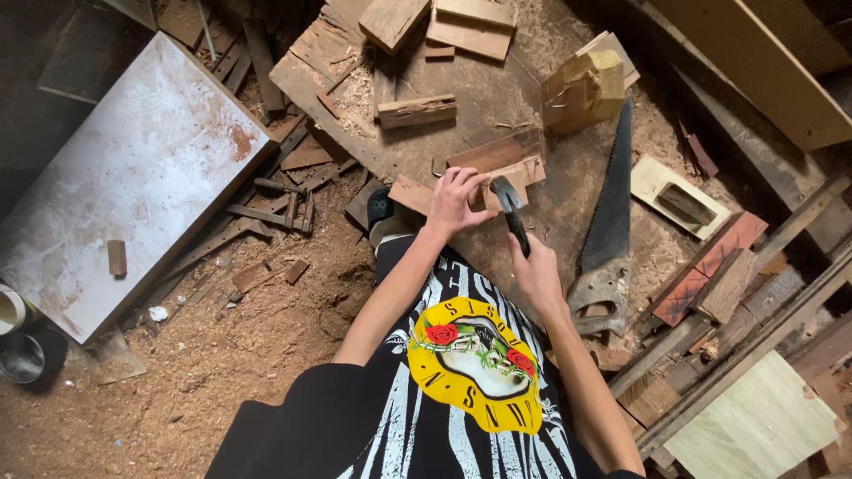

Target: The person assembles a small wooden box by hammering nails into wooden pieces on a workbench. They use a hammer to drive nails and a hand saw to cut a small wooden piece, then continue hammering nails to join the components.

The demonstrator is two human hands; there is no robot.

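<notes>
- Head view: the right hand point(535, 270) is wrapped tight round the dark handle of a hammer point(510, 208). The hammer's long axis runs up and slightly left from the hand, away from the person, with its metal head at the far end, over a small wood piece point(515, 173).
- The left hand point(454, 202) rests on that wood piece, fingers curled over its near edge and pinching at a spot just beside the hammer head. What the fingertips pinch is too small to tell.
- The wood piece lies on a worn board point(497, 98) used as a work surface, its long side running left to right, with a darker reddish plank point(497, 151) touching it on the far side.
- One hand saw point(608, 231) lies just right of the hammer, blade pointing away from the person, handle nearest, roughly parallel to the hammer.
- One faceted yellowish block point(586, 89) stands beyond the saw tip. One short wood bar point(417, 111) lies further left on the board.
- One large white panel point(133, 177) lies well to the left, with one small wood block point(116, 257) on it.
- Sawdust point(222, 355) covers the floor; loose offcuts are scattered around, too many to count.
</notes>
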